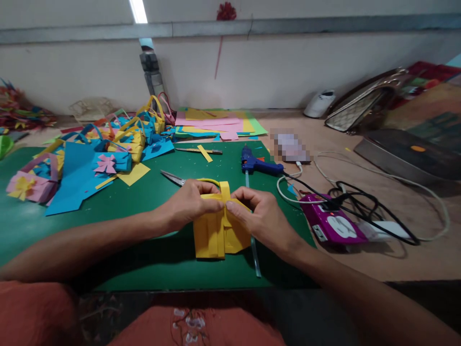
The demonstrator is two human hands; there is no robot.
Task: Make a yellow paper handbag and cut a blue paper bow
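A folded yellow paper basket (209,233) is held up over the green mat, near its front edge. My left hand (192,202) pinches its upper rim on the left, thumb in front. On the other side my right hand (257,209) grips the same rim, its thumb close to the middle strip. Both hands are closed on the paper, and the tips of the other fingers are hidden behind it. Scissors (173,177) lie partly hidden behind my left hand. A blue glue gun (261,165) rests beyond my right hand, with a clear glue stick (255,257) showing below.
Finished paper baskets in pink, blue and yellow (112,161) crowd the left of the green mat (144,269). Coloured sheets (219,124) lie at the back, before a cutter knife (196,151). At right are a purple power strip (333,223), tangled cables and a phone (291,146).
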